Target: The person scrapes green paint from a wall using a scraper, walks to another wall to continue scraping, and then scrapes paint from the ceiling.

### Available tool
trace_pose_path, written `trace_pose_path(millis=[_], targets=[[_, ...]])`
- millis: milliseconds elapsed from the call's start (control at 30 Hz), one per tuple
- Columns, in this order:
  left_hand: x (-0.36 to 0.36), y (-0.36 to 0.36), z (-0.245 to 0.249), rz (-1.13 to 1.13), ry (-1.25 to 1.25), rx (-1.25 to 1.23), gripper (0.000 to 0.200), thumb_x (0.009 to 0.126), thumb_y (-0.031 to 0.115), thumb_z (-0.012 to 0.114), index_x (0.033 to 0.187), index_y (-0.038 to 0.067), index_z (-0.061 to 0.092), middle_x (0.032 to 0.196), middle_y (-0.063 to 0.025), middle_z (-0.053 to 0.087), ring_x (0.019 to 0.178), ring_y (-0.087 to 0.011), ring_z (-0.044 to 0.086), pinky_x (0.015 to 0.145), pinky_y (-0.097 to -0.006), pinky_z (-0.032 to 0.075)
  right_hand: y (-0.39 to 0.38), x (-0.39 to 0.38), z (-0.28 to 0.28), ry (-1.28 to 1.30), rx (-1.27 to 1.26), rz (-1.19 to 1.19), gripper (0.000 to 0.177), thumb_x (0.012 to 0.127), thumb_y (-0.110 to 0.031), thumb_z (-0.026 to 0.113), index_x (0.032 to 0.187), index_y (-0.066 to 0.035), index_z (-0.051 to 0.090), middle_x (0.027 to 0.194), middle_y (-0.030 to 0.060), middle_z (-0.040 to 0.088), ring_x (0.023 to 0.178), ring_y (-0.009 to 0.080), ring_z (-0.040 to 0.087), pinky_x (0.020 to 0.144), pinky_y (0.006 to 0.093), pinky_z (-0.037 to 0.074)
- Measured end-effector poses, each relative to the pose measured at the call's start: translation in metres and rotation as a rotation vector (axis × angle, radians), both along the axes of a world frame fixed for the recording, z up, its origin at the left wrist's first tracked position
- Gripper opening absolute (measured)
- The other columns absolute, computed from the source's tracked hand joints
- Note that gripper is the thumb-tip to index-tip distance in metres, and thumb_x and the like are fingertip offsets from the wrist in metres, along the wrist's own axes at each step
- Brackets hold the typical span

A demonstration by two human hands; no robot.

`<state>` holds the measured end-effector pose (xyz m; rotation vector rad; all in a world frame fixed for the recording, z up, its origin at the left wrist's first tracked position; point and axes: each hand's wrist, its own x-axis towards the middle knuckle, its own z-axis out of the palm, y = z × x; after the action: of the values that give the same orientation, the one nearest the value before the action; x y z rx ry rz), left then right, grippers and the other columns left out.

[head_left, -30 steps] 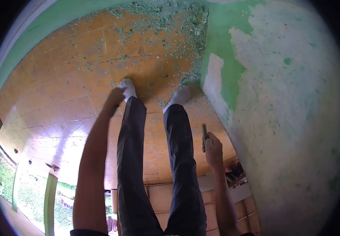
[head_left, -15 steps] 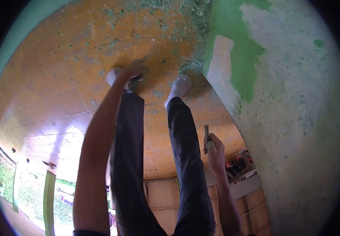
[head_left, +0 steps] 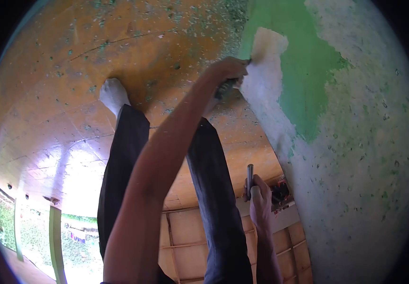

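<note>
My left hand point(head_left: 227, 70) reaches across to the low edge of the wall, its fingers curled and slightly blurred. A dark green object point(head_left: 226, 88) shows under the palm; I cannot tell its kind. A small dark tip at the fingers meets a bare pale patch point(head_left: 267, 52) of the wall, beside green paint point(head_left: 304, 90). Lower down, my right hand point(head_left: 260, 196) is closed round a short grey tool handle point(head_left: 250, 175), held upright close to the wall.
Green paint flakes point(head_left: 214, 31) litter the orange floor point(head_left: 39, 90), thickest along the wall's foot. The wall point(head_left: 356, 189) is mostly scraped pale. My socked left foot point(head_left: 113, 94) stands on the floor; my left arm partly hides the other. Dark and red items point(head_left: 280, 193) lie behind my right hand.
My left hand has swung right from beside my left foot to the wall. My left foot has shifted left. My right hand has dropped slightly, still holding its tool.
</note>
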<state>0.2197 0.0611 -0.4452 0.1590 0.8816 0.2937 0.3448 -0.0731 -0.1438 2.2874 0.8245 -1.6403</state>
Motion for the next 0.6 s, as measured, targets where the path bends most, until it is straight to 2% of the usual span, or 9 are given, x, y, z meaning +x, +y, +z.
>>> trace_pose_path(millis=[33, 133, 200, 233, 333, 367, 467, 500, 600], targets=[[0.002, 0.000, -0.006, -0.014, -0.056, -0.022, 0.053, 0.087, 0.002, 0.054, 0.138, 0.000, 0.041, 0.069, -0.0049, 0.050, 0.052, -0.0135, 0.050, 0.045, -0.0291, 0.043, -0.004, 0.001, -0.001, -0.003, -0.028, -0.028, 0.018, 0.078, -0.009, 0.031, 0.073, -0.001, 0.047, 0.062, 0.0049, 0.043, 0.054, 0.0113, 0.040, 0.051, 0.0280, 0.035], [-0.008, 0.003, 0.053, 0.059, 0.007, 0.068, 0.052, 0.086, 0.000, 0.054, 0.137, 0.000, 0.043, 0.069, -0.0059, 0.050, 0.052, -0.0138, 0.050, 0.044, -0.0288, 0.044, -0.005, 0.002, -0.010, 0.005, -0.044, -0.045, 0.017, 0.078, -0.009, 0.032, 0.072, -0.002, 0.047, 0.061, 0.0043, 0.042, 0.054, 0.0112, 0.039, 0.052, 0.0280, 0.034], [0.007, 0.004, 0.013, 0.087, 0.058, 0.032, 0.053, 0.085, 0.000, 0.055, 0.137, 0.000, 0.043, 0.069, -0.0063, 0.050, 0.052, -0.0139, 0.050, 0.044, -0.0291, 0.045, -0.002, 0.002, -0.008, -0.005, -0.067, -0.016, 0.017, 0.077, -0.010, 0.032, 0.072, -0.002, 0.046, 0.061, 0.0038, 0.041, 0.054, 0.0113, 0.039, 0.052, 0.0279, 0.034], [0.007, 0.009, 0.008, 0.102, 0.113, 0.014, 0.054, 0.084, -0.001, 0.055, 0.137, 0.000, 0.043, 0.068, -0.0066, 0.050, 0.052, -0.0141, 0.050, 0.044, -0.0294, 0.045, 0.003, 0.000, -0.011, -0.020, -0.069, -0.018, 0.017, 0.077, -0.009, 0.033, 0.072, -0.002, 0.047, 0.062, 0.0036, 0.041, 0.055, 0.0112, 0.039, 0.052, 0.0280, 0.034], [0.005, 0.014, 0.011, 0.012, 0.077, 0.024, 0.053, 0.084, -0.001, 0.055, 0.136, 0.000, 0.044, 0.067, -0.0063, 0.050, 0.051, -0.0142, 0.050, 0.044, -0.0297, 0.045, 0.011, 0.005, -0.007, -0.030, -0.040, -0.056, 0.017, 0.076, -0.009, 0.033, 0.073, -0.002, 0.048, 0.062, 0.0034, 0.041, 0.055, 0.0112, 0.039, 0.052, 0.0279, 0.034], [0.002, 0.011, 0.024, 0.067, 0.023, 0.028, 0.053, 0.083, -0.003, 0.054, 0.136, -0.001, 0.044, 0.066, -0.0066, 0.050, 0.049, -0.0144, 0.049, 0.043, -0.0297, 0.044, 0.011, 0.005, -0.008, -0.003, -0.019, -0.093, 0.017, 0.076, -0.009, 0.033, 0.074, -0.002, 0.048, 0.063, 0.0035, 0.041, 0.055, 0.0113, 0.039, 0.053, 0.0277, 0.035], [0.000, 0.010, -0.001, 0.087, 0.002, -0.014, 0.054, 0.082, -0.003, 0.054, 0.136, -0.001, 0.044, 0.064, -0.0059, 0.049, 0.048, -0.0145, 0.049, 0.043, -0.0295, 0.043, 0.012, 0.000, 0.000, -0.031, 0.001, -0.148, 0.015, 0.075, -0.007, 0.033, 0.070, -0.001, 0.046, 0.058, 0.0073, 0.044, 0.052, 0.0138, 0.040, 0.050, 0.0317, 0.033], [0.005, 0.016, -0.004, 0.052, 0.104, -0.020, 0.055, 0.082, -0.003, 0.054, 0.137, 0.001, 0.044, 0.061, -0.0047, 0.048, 0.046, -0.0148, 0.049, 0.044, -0.0298, 0.044, 0.010, 0.001, -0.001, -0.039, 0.011, -0.132, 0.015, 0.074, -0.007, 0.032, 0.070, -0.001, 0.045, 0.059, 0.0072, 0.044, 0.052, 0.0134, 0.040, 0.050, 0.0309, 0.033], [0.008, 0.012, 0.009, -0.049, 0.115, 0.074, 0.055, 0.083, -0.004, 0.053, 0.137, 0.001, 0.043, 0.059, -0.0029, 0.047, 0.045, -0.0148, 0.048, 0.045, -0.0299, 0.044, 0.017, 0.007, 0.005, -0.065, 0.011, -0.125, 0.014, 0.074, -0.007, 0.032, 0.069, -0.001, 0.044, 0.059, 0.0070, 0.044, 0.052, 0.0131, 0.040, 0.050, 0.0301, 0.034]])
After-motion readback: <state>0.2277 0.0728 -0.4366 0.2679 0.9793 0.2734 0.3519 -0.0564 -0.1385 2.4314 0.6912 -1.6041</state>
